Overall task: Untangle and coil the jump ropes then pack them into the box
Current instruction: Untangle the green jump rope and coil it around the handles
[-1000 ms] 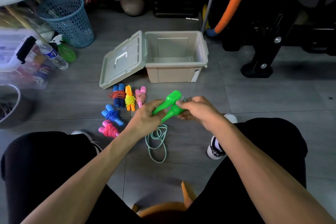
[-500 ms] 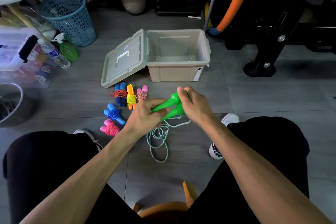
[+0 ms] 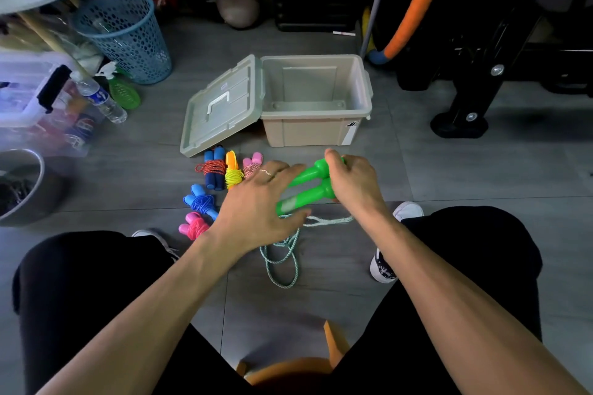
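Two green jump rope handles (image 3: 308, 186) lie side by side between my hands, just above the floor. My right hand (image 3: 349, 179) grips their thick far ends. My left hand (image 3: 256, 202) holds their near ends, fingers stretched over them and thumb underneath. Their pale green rope (image 3: 282, 256) hangs loose in loops down to the floor. The beige box (image 3: 308, 133) stands open beyond my hands, with its lid (image 3: 221, 106) leaning against its left side. Several coiled ropes lie left of my hands: blue-handled (image 3: 213, 170), orange-handled (image 3: 232, 173), pink-handled (image 3: 252, 165), blue (image 3: 200, 202), pink (image 3: 192, 226).
At the back left stands a blue mesh basket (image 3: 125, 35). A water bottle (image 3: 101, 98), a clear storage bin (image 3: 25, 96) and a grey bowl (image 3: 22, 189) crowd the left side. Black gym equipment (image 3: 465, 106) stands on the right. My knees flank an orange stool (image 3: 288, 369).
My right hand slid up to the handles' thick ends. My left hand's fingers spread out over the handles. A strand of rope now stretches sideways under my right wrist.
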